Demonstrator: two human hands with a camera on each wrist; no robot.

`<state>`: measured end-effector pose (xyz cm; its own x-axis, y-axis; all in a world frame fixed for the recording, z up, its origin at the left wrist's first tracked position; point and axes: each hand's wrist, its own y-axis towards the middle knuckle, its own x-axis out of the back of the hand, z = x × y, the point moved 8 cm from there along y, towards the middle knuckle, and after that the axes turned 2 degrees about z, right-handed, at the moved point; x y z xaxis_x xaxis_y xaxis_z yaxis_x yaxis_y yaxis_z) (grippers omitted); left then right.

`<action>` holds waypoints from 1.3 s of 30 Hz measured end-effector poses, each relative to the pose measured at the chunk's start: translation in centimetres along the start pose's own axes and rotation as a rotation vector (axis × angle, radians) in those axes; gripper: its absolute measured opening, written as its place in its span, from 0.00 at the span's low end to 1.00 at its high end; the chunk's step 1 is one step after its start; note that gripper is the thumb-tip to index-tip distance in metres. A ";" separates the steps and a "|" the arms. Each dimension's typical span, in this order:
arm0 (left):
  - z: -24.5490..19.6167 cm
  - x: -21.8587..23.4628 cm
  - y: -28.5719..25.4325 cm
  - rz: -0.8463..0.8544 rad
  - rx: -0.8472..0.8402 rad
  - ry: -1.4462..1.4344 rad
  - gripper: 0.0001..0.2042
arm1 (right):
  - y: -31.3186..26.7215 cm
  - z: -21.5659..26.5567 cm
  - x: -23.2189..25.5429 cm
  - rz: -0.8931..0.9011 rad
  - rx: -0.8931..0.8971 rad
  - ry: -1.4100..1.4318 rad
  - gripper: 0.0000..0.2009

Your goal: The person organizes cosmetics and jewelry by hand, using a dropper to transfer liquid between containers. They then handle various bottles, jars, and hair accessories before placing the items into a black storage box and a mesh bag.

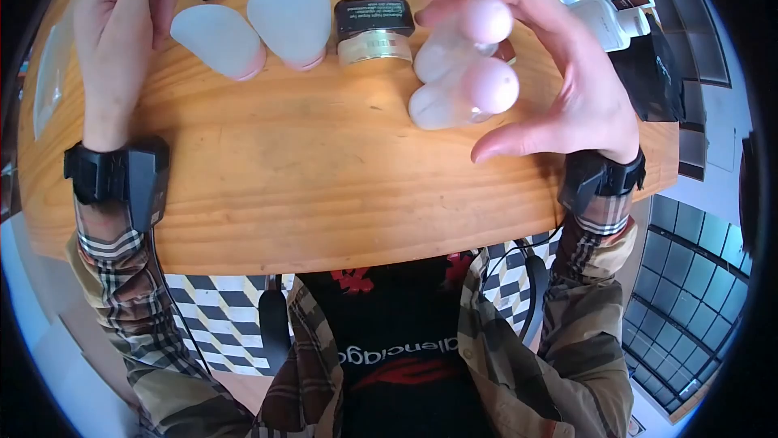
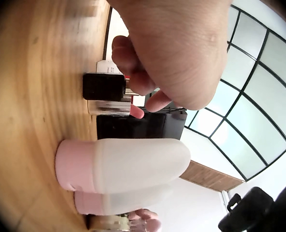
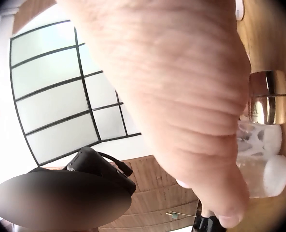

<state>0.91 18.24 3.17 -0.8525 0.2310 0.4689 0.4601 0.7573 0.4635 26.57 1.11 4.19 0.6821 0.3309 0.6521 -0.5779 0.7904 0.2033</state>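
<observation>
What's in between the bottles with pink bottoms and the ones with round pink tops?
A black-and-gold jar stands between them; the head view shows it.

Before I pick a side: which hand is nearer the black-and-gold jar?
Right. The right hand is just right of the black-and-gold jar; the left hand is farther off to its left, beyond two frosted bottles.

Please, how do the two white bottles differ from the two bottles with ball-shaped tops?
The white bottles have pink at the bottom; the ball-topped bottles have pink on top. The white bottles look milky; the ball-topped bottles have see-through bodies. Both pairs stand on the table.
</observation>
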 end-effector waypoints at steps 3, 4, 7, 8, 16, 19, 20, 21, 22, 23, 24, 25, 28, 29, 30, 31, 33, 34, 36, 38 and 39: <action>-0.4 -0.1 0.2 -0.053 0.013 0.016 0.16 | 0.0 -0.4 -0.2 0.009 -0.034 0.019 0.54; -0.3 0.0 0.2 -0.027 0.010 0.042 0.16 | 0.0 -0.4 -0.3 0.008 -0.034 0.020 0.54; -0.1 0.2 0.3 0.007 -0.001 0.076 0.16 | 0.0 -0.4 -0.5 -0.016 -0.022 -0.032 0.55; -0.1 0.1 0.3 0.018 -0.008 0.085 0.17 | -0.1 -0.7 -0.6 -0.028 -0.049 -0.007 0.56; -0.4 -0.2 0.5 0.003 0.001 0.079 0.17 | 0.2 -0.2 -0.2 -0.045 -0.068 -0.065 0.55; 0.2 -0.4 0.6 0.042 -0.021 0.030 0.17 | -0.1 -0.5 -0.6 -0.065 -0.039 -0.065 0.52; 0.2 -0.4 0.6 0.065 -0.038 0.002 0.16 | -0.2 -0.7 -0.6 -0.074 -0.073 -0.050 0.51; -0.9 -1.1 0.5 0.061 -0.040 0.004 0.16 | -0.3 -0.8 -0.5 -0.082 -0.106 -0.037 0.50; -2.8 -1.7 0.2 -0.025 -0.055 0.025 0.17 | -0.3 -0.6 -0.5 -0.079 -0.100 -0.040 0.50; -3.9 -1.7 0.0 -0.111 -0.069 0.047 0.19 | -0.3 -0.6 -0.4 -0.074 -0.112 -0.052 0.49; -3.8 -1.6 0.0 -0.114 -0.068 0.051 0.19 | -0.4 -0.7 -0.4 -0.070 -0.127 -0.062 0.49; -3.7 -1.7 0.0 -0.101 -0.078 0.024 0.19 | -0.5 -0.8 -0.5 -0.068 -0.126 -0.059 0.49; -3.9 -1.8 -0.1 -0.082 -0.066 -0.009 0.19 | -0.6 -0.8 -0.2 -0.076 -0.076 -0.057 0.51; -3.9 -1.8 -0.1 -0.078 -0.044 -0.015 0.19 | -0.5 -0.7 0.0 -0.074 -0.063 -0.060 0.51; -4.0 -1.6 -0.1 -0.086 -0.047 -0.011 0.19 | -0.4 -0.7 0.1 -0.070 -0.049 -0.065 0.52; -4.0 -1.5 -0.3 -0.104 -0.057 -0.002 0.19 | -0.3 -0.6 0.3 -0.067 -0.040 -0.068 0.52; -4.0 -1.0 -0.5 -0.120 -0.063 0.010 0.20 | -0.5 -0.7 0.8 -0.070 -0.050 -0.033 0.56; -4.1 -0.6 -0.6 -0.127 -0.059 0.006 0.16 | -0.5 -0.6 1.2 -0.096 -0.061 -0.016 0.50; -4.1 0.0 -0.6 -0.131 -0.063 0.007 0.13 | -0.6 -0.1 1.7 -0.196 -0.102 0.127 0.46; -5.5 0.6 -1.3 -0.145 -0.311 0.088 0.14 | -0.4 0.1 2.5 -0.301 -0.075 0.156 0.32; -6.3 0.8 -1.4 -0.149 -0.317 0.094 0.14 | -0.2 0.1 2.5 -0.303 -0.066 0.153 0.32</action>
<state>1.12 13.52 7.58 -0.8962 0.0646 0.4389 0.3995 0.5475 0.7352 28.39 1.75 5.87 0.8805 0.1457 0.4512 -0.3119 0.8946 0.3199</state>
